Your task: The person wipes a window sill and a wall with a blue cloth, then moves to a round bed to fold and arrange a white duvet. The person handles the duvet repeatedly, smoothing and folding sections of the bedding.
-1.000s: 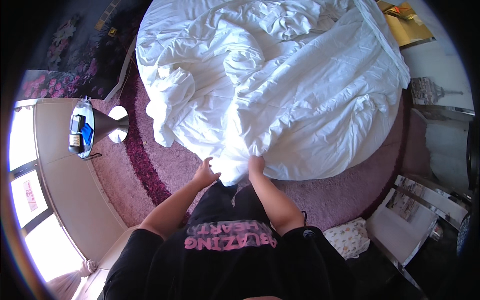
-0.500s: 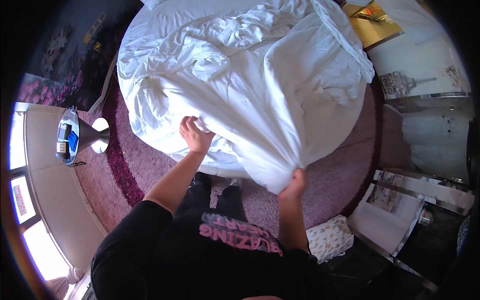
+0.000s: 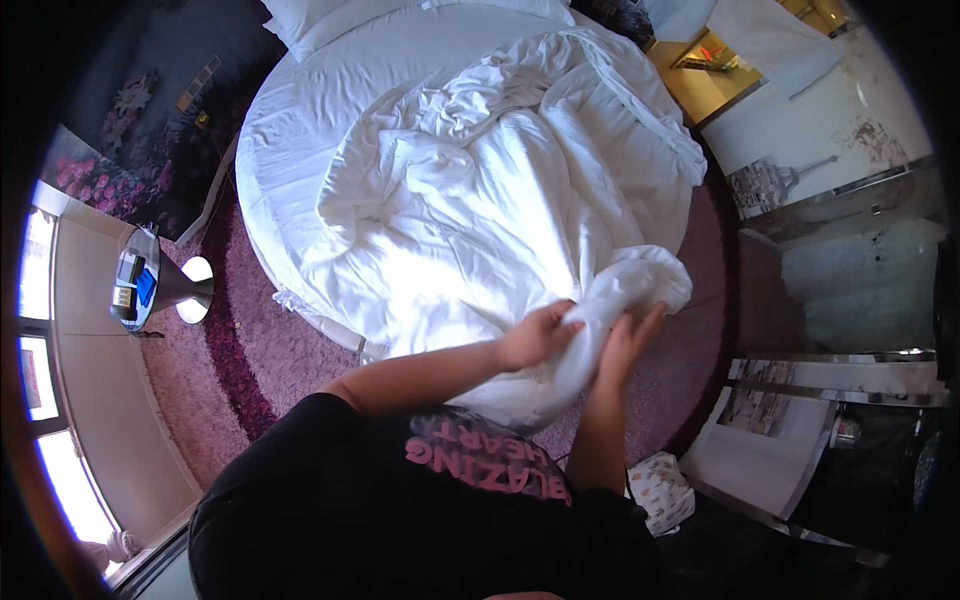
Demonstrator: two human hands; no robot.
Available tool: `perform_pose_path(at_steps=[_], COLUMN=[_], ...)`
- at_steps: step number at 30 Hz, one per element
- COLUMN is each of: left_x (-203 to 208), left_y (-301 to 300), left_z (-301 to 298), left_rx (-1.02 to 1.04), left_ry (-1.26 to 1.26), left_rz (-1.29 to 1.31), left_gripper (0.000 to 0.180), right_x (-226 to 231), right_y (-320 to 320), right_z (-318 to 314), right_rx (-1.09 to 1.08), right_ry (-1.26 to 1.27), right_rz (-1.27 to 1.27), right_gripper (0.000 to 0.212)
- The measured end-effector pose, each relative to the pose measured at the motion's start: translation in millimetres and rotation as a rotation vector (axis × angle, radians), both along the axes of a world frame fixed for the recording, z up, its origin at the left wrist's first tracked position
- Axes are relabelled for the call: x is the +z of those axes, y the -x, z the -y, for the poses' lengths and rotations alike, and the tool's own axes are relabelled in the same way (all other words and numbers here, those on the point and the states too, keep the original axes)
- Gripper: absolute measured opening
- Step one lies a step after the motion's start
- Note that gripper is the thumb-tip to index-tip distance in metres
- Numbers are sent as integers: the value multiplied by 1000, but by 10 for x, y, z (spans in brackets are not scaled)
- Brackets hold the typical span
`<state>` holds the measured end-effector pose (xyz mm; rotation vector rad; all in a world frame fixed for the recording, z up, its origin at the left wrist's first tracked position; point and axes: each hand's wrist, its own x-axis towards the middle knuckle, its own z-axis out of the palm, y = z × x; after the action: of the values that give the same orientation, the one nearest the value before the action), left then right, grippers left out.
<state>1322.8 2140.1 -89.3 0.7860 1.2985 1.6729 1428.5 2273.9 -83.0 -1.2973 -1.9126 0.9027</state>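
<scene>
A rumpled white duvet [image 3: 430, 220] lies bunched over the round bed. Its near right corner is raised off the mattress in front of me, and part of it hangs down towards my shirt. My left hand [image 3: 540, 335] is closed on the duvet's edge, thumb and fingers pinching the cloth. Just to the right, my right hand [image 3: 628, 345] holds the gathered corner, its fingers fairly straight along the fabric. A puffed fold of the duvet stands up beyond both hands.
White pillows [image 3: 335, 20] lie at the bed's far end. A small side table [image 3: 140, 275] with a blue item stands at left on the pink carpet [image 3: 270, 350]. A patterned white cushion [image 3: 660, 490] sits at lower right, near a mirrored cabinet [image 3: 760, 430].
The duvet has been pulled towards me and rightward, baring the bed's left side. My left hand has moved right, close to my right hand. The held corner is now bunched and raised.
</scene>
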Motion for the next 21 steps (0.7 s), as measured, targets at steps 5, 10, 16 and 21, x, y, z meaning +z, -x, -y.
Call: perform_pose_path(at_steps=[5, 10, 16, 21], left_x=[-469, -430, -208, -461], left_y=[315, 592, 1270, 1976], left_z=[196, 648, 1085, 1702], left_rx=[96, 37, 39, 131], left_ry=[196, 211, 330, 483], left_rz=[598, 645, -56, 231], left_gripper=[19, 24, 28, 29], right_x=[-545, -497, 98, 583], right_y=[119, 352, 720, 1361], right_z=[568, 822, 453, 805], right_rx=[761, 780, 59, 58], right_ry=[21, 129, -221, -748], right_rz=[-11, 11, -138, 341], right_gripper=[86, 69, 40, 53])
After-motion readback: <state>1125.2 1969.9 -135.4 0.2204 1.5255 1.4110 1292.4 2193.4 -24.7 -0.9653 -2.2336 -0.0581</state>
